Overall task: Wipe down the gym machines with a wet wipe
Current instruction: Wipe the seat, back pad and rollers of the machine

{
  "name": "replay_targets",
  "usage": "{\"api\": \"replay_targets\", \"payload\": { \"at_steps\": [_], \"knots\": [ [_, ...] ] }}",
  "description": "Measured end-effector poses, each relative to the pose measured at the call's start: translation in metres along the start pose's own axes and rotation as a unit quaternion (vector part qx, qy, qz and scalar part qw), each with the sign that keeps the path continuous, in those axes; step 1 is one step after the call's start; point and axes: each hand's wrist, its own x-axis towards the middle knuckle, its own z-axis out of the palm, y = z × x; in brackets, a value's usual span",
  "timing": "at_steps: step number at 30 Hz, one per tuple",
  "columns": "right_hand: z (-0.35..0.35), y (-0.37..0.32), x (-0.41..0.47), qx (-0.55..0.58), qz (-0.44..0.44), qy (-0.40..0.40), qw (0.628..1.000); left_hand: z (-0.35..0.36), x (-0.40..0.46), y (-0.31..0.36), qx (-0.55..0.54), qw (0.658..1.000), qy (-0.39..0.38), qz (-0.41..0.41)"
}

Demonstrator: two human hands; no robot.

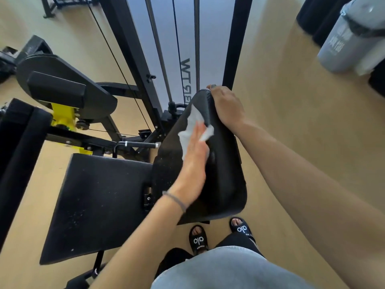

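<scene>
Head view, looking down. The backrest point(225, 163), a black padded panel with rounded corners and a faintly grained vinyl skin, stands tilted; its long axis runs from the near lower edge, by the sandals point(198, 239), up and away toward the frame point(133, 49). The wipe point(192, 127), a thin, crumpled white sheet, lies on the backrest's left face near the upper end (its long side roughly follows the pad). The left hand point(194, 161) presses it flat with straight fingers held together, palm against the pad; a thin band circles the wrist. The right hand point(226, 106) grips the pad's top edge, fingers curled over the far side. The seat point(98, 205), a flat black trapezoid speckled with pale dust, adjoins the backrest's lower left. Behind stand black steel uprights, bare metal guide rods and thin cables; a yellow bracket point(62, 117) shows at left. The floor point(291, 142) is smooth and tan. A grey bin point(352, 36) stands at upper right.
</scene>
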Motion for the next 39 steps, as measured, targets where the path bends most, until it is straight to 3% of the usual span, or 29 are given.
{"api": "replay_targets", "payload": {
  "at_steps": [1,3,5,6,8,9,11,13,15,16,19,23,27,30,31,34,37,39],
  "knots": [
    [0.000,0.000,0.000,-0.001,-0.001,0.000,1.000,-0.006,0.011,-0.002,-0.021,0.999,-0.010,-0.035],
    [0.000,0.000,-0.001,0.000,-0.004,0.000,1.000,-0.005,0.015,-0.008,-0.009,0.999,-0.035,-0.002],
    [0.000,0.000,-0.003,0.005,-0.003,-0.003,1.000,0.002,-0.017,-0.008,0.119,0.992,-0.037,0.030],
    [-0.001,0.000,-0.004,0.010,0.000,-0.003,1.000,0.006,-0.038,-0.012,0.135,0.989,-0.029,0.058],
    [-0.001,0.001,-0.005,0.016,0.002,-0.001,1.000,0.009,-0.085,-0.015,0.140,0.967,-0.104,0.187],
    [-0.001,0.001,-0.005,0.018,0.003,0.001,1.000,0.005,-0.091,-0.018,0.134,0.960,-0.123,0.211],
    [-0.001,-0.001,-0.004,0.023,0.003,0.004,1.000,0.000,-0.068,-0.009,0.031,0.985,-0.110,0.129],
    [0.000,-0.002,-0.003,0.028,0.000,0.010,1.000,0.005,-0.012,0.004,-0.081,0.995,-0.043,0.029],
    [-0.001,-0.002,-0.003,0.028,0.002,0.010,1.000,0.001,0.049,0.019,-0.193,0.973,0.011,-0.129],
    [-0.002,-0.002,-0.003,0.030,0.003,0.007,1.000,-0.004,0.067,0.023,-0.178,0.970,0.013,-0.166],
    [-0.001,0.000,-0.004,0.044,0.002,0.003,0.999,-0.005,0.061,0.023,-0.098,0.991,-0.020,-0.087],
    [-0.001,0.002,-0.001,0.058,0.002,0.004,0.998,0.007,-0.017,0.015,0.043,0.984,-0.118,0.123],
    [-0.003,0.000,-0.001,0.059,0.013,-0.004,0.998,0.003,0.042,0.007,-0.046,0.995,-0.072,0.058],
    [-0.003,0.000,-0.003,0.055,0.006,0.004,0.998,-0.011,0.117,-0.024,-0.153,0.982,-0.012,-0.108],
    [-0.004,-0.001,-0.003,0.052,0.006,0.004,0.999,-0.019,0.129,-0.031,-0.161,0.972,-0.021,-0.168],
    [-0.007,-0.005,-0.005,0.049,0.006,-0.002,0.999,-0.031,0.123,-0.060,-0.125,0.961,-0.016,-0.246],
    [-0.009,-0.005,-0.006,0.044,0.000,-0.012,0.999,-0.016,0.054,-0.061,-0.049,0.976,0.024,-0.209],
    [-0.008,-0.004,-0.004,0.038,0.003,-0.017,0.999,0.003,0.023,-0.067,-0.024,0.974,0.095,-0.203]
  ]
}}
